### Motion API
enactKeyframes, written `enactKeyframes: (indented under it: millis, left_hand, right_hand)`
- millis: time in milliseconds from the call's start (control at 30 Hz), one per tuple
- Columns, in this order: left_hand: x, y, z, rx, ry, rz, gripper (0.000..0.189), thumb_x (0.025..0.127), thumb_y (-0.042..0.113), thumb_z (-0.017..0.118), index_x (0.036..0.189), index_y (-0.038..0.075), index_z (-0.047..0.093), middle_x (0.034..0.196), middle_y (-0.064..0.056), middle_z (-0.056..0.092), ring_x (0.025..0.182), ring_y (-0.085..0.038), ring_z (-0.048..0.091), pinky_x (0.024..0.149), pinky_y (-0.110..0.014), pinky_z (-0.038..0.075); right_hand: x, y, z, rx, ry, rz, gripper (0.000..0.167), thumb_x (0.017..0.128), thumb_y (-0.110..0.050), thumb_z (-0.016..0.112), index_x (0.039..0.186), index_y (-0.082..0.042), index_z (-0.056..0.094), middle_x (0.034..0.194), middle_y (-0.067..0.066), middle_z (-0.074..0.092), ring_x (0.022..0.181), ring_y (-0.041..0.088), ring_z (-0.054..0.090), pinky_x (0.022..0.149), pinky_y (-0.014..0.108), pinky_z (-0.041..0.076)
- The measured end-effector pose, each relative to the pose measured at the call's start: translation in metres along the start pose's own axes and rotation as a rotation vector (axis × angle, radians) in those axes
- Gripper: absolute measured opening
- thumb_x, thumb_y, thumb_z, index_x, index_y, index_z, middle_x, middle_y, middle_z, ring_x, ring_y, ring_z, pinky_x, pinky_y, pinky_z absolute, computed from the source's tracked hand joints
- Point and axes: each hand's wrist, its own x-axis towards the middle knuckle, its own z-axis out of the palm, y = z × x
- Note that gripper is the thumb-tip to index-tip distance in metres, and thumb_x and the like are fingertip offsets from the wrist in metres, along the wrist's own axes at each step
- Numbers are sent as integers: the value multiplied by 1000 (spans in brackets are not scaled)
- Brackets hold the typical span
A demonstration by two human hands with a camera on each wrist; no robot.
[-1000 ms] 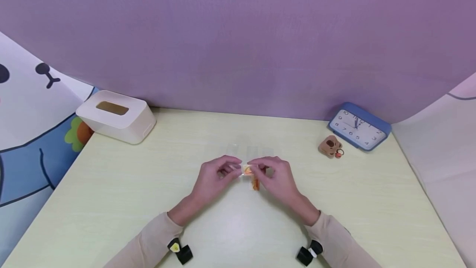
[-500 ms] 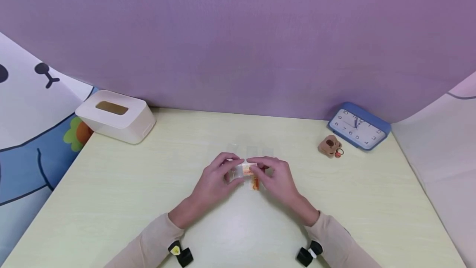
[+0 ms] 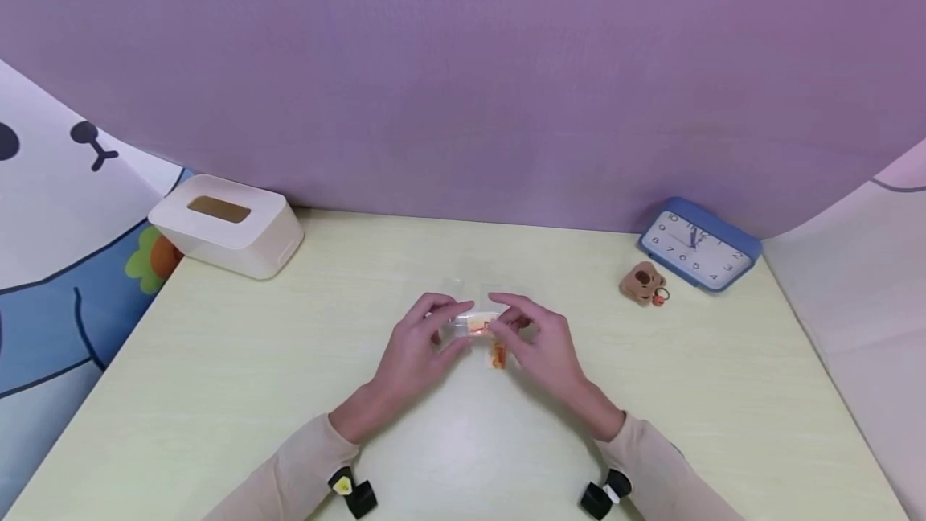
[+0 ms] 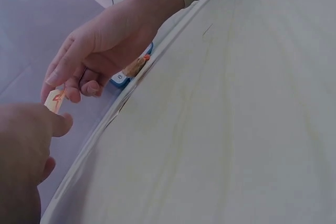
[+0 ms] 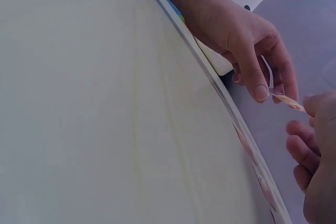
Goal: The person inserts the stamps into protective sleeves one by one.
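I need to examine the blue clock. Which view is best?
The head view shows the blue clock whole, with readable numbers. The left wrist view shows only part behind the right hand; the right wrist view, none.

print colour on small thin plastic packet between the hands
The packet has orange print, clearest in the left wrist view.

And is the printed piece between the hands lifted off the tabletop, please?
Lifted: both wrist views show the printed piece held above the tabletop.

Head view facing down, wrist views close
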Motion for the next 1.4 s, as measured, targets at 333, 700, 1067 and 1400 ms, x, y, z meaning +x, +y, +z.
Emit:
enactKeyframes:
  millis: [333,700,1067,1400]
  left_hand:
    - [0,-3,2,-22,26,-64,49,91,7,93,137,12,78,129,-5,68,81,-18,64,68,-24,56]
    - [0,-4,1,-34,30,-27,50,91,6,93,138,11,77,128,-7,68,78,-19,62,66,-23,55]
    - [-1,-3,1,-19,39,17,52,88,7,94,137,9,77,129,-10,72,77,-19,64,66,-24,56]
    - [-2,-2,3,-19,56,52,51,84,6,97,131,7,79,127,-10,73,89,-23,70,65,-23,56]
  right_hand:
    - [-5,2,-4,42,125,-73,20,93,12,80,102,-6,84,92,4,80,81,13,68,76,21,56]
    - [-5,4,-3,63,107,-114,21,91,14,80,100,-5,84,89,6,78,78,14,66,73,19,56]
    - [-6,5,-1,68,66,-139,21,93,14,79,102,-5,84,89,5,77,76,13,67,71,22,59]
    - [-8,2,1,62,42,-118,20,94,12,80,101,-6,85,91,3,78,75,12,66,67,27,59]
